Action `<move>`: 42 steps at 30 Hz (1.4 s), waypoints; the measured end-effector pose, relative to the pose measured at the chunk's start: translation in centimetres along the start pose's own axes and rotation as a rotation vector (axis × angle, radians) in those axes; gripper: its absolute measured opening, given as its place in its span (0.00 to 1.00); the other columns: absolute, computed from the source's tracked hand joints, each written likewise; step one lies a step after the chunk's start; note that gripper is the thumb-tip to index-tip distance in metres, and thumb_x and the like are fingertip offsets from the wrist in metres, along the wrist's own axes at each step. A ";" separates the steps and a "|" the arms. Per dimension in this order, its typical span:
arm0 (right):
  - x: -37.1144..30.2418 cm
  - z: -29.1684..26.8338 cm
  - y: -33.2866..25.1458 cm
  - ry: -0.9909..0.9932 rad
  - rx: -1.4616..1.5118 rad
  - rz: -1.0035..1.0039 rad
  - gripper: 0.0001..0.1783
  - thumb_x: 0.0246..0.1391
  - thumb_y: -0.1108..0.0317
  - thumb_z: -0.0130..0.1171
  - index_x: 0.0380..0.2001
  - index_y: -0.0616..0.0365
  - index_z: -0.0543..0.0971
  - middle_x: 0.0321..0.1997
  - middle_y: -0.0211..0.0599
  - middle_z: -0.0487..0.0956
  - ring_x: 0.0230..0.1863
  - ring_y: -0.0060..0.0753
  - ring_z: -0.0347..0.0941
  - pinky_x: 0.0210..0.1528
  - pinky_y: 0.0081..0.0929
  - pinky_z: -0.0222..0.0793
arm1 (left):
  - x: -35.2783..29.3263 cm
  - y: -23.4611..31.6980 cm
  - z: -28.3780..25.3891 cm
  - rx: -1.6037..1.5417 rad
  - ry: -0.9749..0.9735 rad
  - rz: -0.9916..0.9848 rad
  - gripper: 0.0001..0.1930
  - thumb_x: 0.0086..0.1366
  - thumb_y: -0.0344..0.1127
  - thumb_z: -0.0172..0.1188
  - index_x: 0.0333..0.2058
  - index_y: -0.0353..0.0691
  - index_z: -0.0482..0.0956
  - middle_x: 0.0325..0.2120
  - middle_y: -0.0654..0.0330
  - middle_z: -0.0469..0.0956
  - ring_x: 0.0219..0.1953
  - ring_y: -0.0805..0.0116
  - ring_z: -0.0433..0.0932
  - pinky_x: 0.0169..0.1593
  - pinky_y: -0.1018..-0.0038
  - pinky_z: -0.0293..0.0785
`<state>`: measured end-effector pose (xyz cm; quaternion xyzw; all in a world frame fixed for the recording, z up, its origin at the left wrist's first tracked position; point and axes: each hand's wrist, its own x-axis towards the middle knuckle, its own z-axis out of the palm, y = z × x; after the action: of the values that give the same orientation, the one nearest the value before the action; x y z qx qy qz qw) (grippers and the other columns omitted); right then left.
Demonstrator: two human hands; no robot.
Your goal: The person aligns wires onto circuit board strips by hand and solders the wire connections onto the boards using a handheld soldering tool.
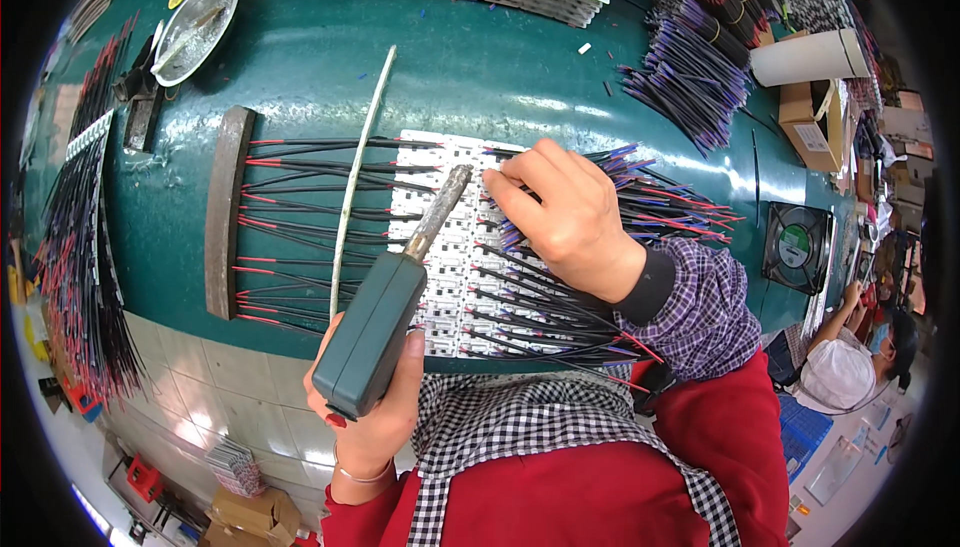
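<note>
Just one soldering iron (374,329) (in left hand (383,421)).

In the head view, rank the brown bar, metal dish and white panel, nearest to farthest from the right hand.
From the right hand:
1. White panel, at its fingertips.
2. Brown bar, left of the panel.
3. Metal dish, far upper left.

Nothing legible: print on the green label (793,244) of the black fan (798,267) is too small
</note>
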<state>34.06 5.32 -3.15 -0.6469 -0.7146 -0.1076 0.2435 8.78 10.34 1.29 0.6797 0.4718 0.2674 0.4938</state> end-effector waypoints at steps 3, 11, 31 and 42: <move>0.1 -0.1 -0.1 -0.002 0.005 -0.009 0.12 0.43 0.70 0.60 0.33 0.63 0.80 0.30 0.33 0.71 0.34 0.34 0.71 0.29 0.29 0.65 | 0.3 -0.3 0.0 0.011 -0.034 0.110 0.10 0.55 0.21 0.71 0.37 0.27 0.84 0.32 0.52 0.83 0.31 0.61 0.82 0.35 0.71 0.77; 0.6 0.1 -0.4 0.006 -0.107 -0.112 0.09 0.38 0.69 0.60 0.25 0.62 0.79 0.30 0.34 0.73 0.37 0.36 0.73 0.35 0.32 0.69 | 0.8 -0.2 0.0 0.118 -0.090 0.205 0.09 0.54 0.17 0.68 0.35 0.29 0.82 0.30 0.54 0.79 0.27 0.63 0.77 0.30 0.72 0.73; 0.9 -0.7 -0.6 -0.080 -0.136 -0.106 0.08 0.39 0.68 0.60 0.26 0.60 0.80 0.31 0.33 0.73 0.37 0.35 0.72 0.36 0.31 0.68 | -1.4 -0.5 -0.8 -0.074 0.090 0.048 0.16 0.60 0.15 0.65 0.48 0.28 0.81 0.32 0.59 0.80 0.23 0.78 0.72 0.24 0.80 0.64; 1.3 -3.8 -2.5 -0.161 -0.047 0.080 0.25 0.47 0.72 0.60 0.51 0.67 0.81 0.39 0.37 0.73 0.38 0.36 0.73 0.36 0.31 0.68 | -1.9 -2.2 -1.3 -0.024 0.020 0.022 0.19 0.62 0.16 0.64 0.52 0.29 0.80 0.42 0.56 0.83 0.23 0.78 0.71 0.24 0.79 0.64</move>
<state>32.37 4.37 1.14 -0.6870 -0.7027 -0.0625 0.1742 6.12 9.32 -0.05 0.6765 0.4658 0.2851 0.4941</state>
